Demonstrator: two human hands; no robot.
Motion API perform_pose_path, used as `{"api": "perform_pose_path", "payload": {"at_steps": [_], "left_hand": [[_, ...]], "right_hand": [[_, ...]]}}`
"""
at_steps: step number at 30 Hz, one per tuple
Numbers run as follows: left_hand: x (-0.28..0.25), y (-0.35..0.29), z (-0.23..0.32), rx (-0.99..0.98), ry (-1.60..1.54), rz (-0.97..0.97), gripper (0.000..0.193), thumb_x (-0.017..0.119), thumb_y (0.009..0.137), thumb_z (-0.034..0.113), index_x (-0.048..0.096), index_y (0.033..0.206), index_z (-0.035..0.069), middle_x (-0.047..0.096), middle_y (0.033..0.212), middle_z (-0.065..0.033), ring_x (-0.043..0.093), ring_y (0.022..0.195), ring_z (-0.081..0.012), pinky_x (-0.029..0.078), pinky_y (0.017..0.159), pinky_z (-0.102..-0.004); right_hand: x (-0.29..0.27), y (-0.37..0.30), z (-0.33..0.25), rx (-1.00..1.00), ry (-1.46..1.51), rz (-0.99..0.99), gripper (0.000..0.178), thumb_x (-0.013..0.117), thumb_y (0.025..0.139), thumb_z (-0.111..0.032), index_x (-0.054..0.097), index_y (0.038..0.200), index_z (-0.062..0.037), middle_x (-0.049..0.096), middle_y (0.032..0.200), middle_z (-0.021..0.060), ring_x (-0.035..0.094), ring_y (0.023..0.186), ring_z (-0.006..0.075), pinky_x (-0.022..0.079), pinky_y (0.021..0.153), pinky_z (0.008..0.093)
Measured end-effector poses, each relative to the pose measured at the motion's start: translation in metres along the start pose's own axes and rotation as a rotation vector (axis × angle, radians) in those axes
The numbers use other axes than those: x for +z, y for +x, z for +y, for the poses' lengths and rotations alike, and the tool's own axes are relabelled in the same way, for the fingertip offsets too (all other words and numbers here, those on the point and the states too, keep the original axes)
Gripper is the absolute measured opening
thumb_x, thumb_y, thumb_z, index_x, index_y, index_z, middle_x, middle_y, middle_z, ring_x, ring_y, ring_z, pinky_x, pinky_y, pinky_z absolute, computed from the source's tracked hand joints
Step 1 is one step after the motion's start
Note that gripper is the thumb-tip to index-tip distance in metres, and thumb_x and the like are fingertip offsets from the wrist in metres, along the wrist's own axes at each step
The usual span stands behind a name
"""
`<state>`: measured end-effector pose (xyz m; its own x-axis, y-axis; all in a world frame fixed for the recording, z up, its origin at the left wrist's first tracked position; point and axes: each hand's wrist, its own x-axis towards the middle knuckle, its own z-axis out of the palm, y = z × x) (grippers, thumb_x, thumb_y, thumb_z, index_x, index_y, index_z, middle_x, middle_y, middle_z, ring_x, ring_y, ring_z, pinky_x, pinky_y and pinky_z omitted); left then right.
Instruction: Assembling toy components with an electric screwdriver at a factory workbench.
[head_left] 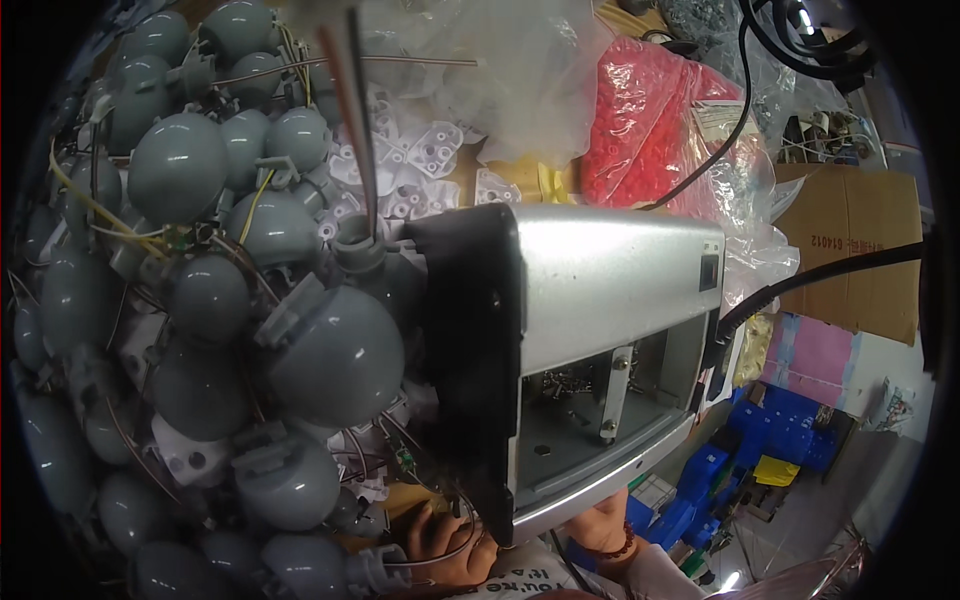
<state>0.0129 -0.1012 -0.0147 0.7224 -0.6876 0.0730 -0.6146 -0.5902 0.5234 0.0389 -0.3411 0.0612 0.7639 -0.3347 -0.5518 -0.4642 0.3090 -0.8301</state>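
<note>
My left hand (pixel 452 545) is at the lower edge, its fingers curled beside the pile of grey globe-shaped housings (pixel 338 357). A thin wire loops across it, and whatever its fingers close on is hidden. Just above it, a small green circuit board (pixel 404 456) hangs among dark wires. My right hand (pixel 597 526), with a beaded bracelet at the wrist, is partly behind the lower front of a silver and black box-shaped machine (pixel 610 260). Its fingers are out of sight behind that machine. Small metal screws (pixel 565 380) lie inside the machine's window.
White plastic parts (pixel 425 155) lie behind the globes. A blurred thin rod (pixel 358 130) reaches down from the top. Beyond the machine are a bag of red parts (pixel 640 120), a cardboard box (pixel 850 250), black cables (pixel 830 275) and blue bins (pixel 700 475).
</note>
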Motion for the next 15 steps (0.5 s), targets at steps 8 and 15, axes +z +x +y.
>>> {"api": "perform_pose_path", "payload": {"at_steps": [8, 15], "left_hand": [[-0.011, 0.041, 0.006, -0.075, -0.227, 0.021, 0.024, 0.073, 0.079, 0.021, 0.066, 0.102, 0.018, 0.063, 0.096, -0.0037, 0.060, 0.108, -0.0298, 0.042, 0.098, -0.0604], [0.009, 0.037, 0.004, 0.007, -0.203, 0.110, 0.011, 0.069, 0.081, 0.024, 0.067, 0.089, 0.016, 0.066, 0.087, -0.0005, 0.063, 0.101, -0.0236, 0.045, 0.095, -0.0606]], "right_hand": [[0.020, -0.020, 0.032, -0.087, 0.138, -0.021, 0.019, 0.053, 0.105, -0.012, 0.060, 0.111, 0.0041, 0.066, 0.086, 0.0076, 0.054, 0.066, 0.0074, 0.041, 0.056, 0.0222], [0.023, -0.028, 0.040, -0.063, 0.126, 0.053, 0.017, 0.050, 0.106, -0.010, 0.058, 0.112, 0.0040, 0.066, 0.086, 0.0085, 0.053, 0.065, 0.0074, 0.041, 0.056, 0.0223]]}}
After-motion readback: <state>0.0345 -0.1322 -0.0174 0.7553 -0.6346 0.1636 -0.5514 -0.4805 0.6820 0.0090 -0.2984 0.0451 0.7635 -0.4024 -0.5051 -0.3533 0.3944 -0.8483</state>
